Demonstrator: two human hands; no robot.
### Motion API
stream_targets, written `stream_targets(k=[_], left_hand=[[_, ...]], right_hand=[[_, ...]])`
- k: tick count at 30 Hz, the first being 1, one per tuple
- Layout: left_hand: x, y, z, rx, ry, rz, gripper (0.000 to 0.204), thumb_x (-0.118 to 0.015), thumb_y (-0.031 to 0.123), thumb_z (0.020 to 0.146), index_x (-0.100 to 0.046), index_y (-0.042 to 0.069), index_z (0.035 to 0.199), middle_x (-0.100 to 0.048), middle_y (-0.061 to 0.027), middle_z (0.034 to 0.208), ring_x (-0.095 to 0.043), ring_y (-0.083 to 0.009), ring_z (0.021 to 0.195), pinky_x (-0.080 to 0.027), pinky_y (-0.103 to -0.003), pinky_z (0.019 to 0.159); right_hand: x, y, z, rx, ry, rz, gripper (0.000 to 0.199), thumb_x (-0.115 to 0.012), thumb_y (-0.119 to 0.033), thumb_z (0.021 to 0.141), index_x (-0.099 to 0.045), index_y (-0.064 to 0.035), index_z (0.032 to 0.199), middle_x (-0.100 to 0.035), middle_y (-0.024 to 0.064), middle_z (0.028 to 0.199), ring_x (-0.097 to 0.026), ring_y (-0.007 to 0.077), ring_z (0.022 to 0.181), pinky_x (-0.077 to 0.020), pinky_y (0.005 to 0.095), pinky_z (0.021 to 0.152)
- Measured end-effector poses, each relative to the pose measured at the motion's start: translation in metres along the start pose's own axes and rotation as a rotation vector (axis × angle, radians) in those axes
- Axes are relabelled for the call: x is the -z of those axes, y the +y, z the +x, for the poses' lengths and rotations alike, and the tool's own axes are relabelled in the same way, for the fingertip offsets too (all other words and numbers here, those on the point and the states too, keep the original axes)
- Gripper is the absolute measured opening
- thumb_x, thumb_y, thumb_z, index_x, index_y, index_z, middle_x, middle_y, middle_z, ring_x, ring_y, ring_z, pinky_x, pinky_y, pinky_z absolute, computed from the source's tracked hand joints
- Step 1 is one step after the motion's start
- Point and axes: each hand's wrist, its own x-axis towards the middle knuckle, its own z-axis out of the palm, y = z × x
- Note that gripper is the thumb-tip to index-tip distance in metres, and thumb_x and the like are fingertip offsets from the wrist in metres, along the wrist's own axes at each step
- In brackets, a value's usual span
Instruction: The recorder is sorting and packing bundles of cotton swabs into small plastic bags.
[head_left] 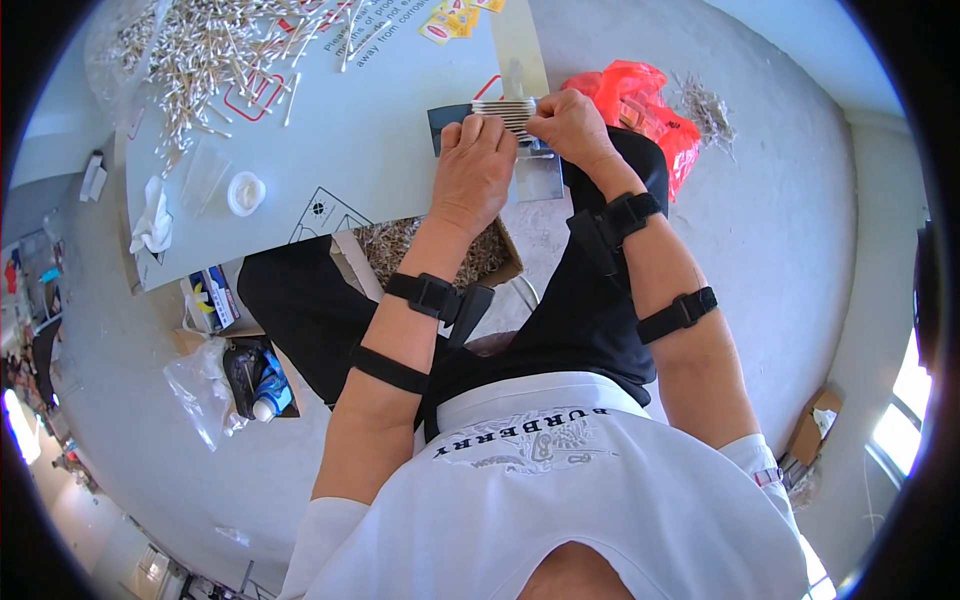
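Observation:
A neat row of cotton swabs (505, 110) lies side by side near the right edge of the table, between my two hands. My left hand (472, 168) is closed, its curled fingers pressed on the left part of the row. At the right ends of the swabs, my right hand (572, 128) pinches with thumb and forefinger; its fingertips partly hide what they grip. Beneath the row a dark flat piece (448, 122) shows beside my left fingers. A large loose heap of cotton swabs (215, 70) spreads over the far left of the table.
The pale printed table (350, 150) holds a small white round tub (246, 193), a crumpled tissue (152, 218) and yellow packets (455, 20). A swab-filled box (505, 255) stands below its edge. A red plastic bag (640, 95) sits to the right. Left below, a carton holds a blue-white bottle (272, 392).

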Motion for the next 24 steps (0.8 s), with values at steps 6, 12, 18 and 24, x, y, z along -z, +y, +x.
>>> stream_targets(k=[6,12,18,24], left_hand=[[0.017,-0.011,-0.01,0.034,0.004,0.031,0.009,-0.059,0.008,0.079,-0.055,0.006,0.087,-0.053,-0.0071,0.092,-0.05,-0.0258,0.096,-0.038,-0.04,0.085],[0.018,-0.014,0.003,-0.058,0.039,0.185,0.001,-0.056,0.009,0.078,-0.055,0.009,0.079,-0.053,-0.0058,0.082,-0.051,-0.0222,0.09,-0.039,-0.037,0.081],[0.008,-0.01,0.015,-0.125,0.015,0.176,0.004,-0.055,0.009,0.079,-0.057,0.007,0.082,-0.056,-0.0067,0.084,-0.051,-0.0232,0.092,-0.039,-0.037,0.081],[0.008,-0.016,0.013,-0.188,0.0,0.121,0.006,-0.055,0.011,0.08,-0.057,0.007,0.084,-0.055,-0.007,0.086,-0.051,-0.0228,0.092,-0.039,-0.036,0.082]], right_hand=[[0.002,0.002,0.0,-0.032,-0.044,0.061,0.023,-0.065,-0.018,0.071,-0.058,0.0022,0.064,-0.049,0.0116,0.054,-0.052,0.018,0.052,-0.0467,0.0338,0.057],[0.001,0.0,0.0,-0.01,-0.032,0.069,0.022,-0.065,-0.017,0.071,-0.058,0.0022,0.064,-0.047,0.0099,0.052,-0.049,0.0158,0.05,-0.0456,0.0328,0.055],[0.002,0.003,0.004,-0.053,-0.074,0.041,0.023,-0.069,-0.028,0.067,-0.068,-0.0052,0.067,-0.064,0.0166,0.066,-0.065,0.0325,0.066,-0.0526,0.0403,0.064],[0.0,0.006,0.003,-0.034,-0.065,0.033,0.024,-0.068,-0.028,0.068,-0.068,-0.0043,0.07,-0.064,0.0182,0.068,-0.066,0.0348,0.068,-0.0531,0.0413,0.065]])
